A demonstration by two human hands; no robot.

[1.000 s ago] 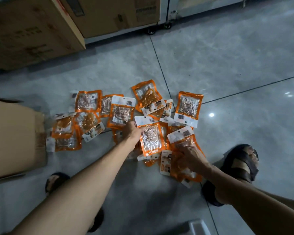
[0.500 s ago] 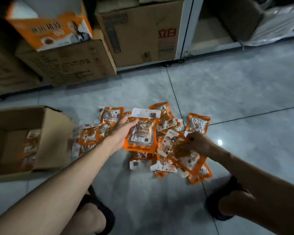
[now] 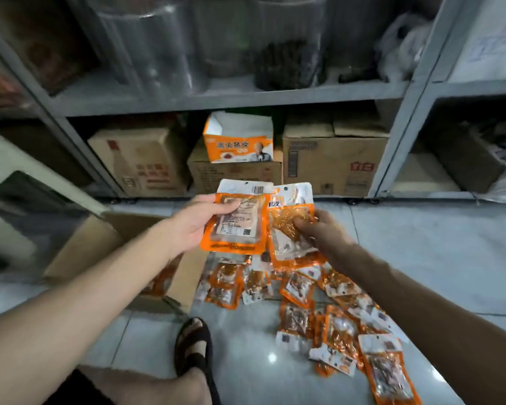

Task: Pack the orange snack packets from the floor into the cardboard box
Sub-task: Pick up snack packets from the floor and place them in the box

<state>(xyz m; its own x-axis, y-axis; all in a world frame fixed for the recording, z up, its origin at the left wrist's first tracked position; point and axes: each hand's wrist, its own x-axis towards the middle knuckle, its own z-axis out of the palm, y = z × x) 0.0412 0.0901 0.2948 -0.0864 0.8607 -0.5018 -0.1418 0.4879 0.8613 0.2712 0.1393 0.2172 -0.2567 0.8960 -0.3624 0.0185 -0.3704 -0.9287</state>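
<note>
My left hand (image 3: 192, 226) grips one orange snack packet (image 3: 240, 226) by its left edge, held upright in the air. Right beside it, my right hand (image 3: 319, 232) holds a bunch of orange packets (image 3: 289, 229), fingers pressed into their front. Both hands hang above the floor pile. Several more orange packets (image 3: 327, 314) lie scattered on the grey tiles below and to the right. The open cardboard box (image 3: 79, 252) lies on the floor at the left, partly hidden by my left forearm; orange packets (image 3: 161, 283) show inside it.
A metal shelf rack (image 3: 225, 97) stands ahead with cardboard cartons (image 3: 333, 159) and an orange display box (image 3: 237, 147) on its bottom level. A white plastic stool (image 3: 21, 185) sits at far left. My sandalled foot (image 3: 192, 343) rests near the pile.
Both hands have risen from the floor pile with their packets and come together. The view has tilted up, so the shelves show and the box sits under my left arm.
</note>
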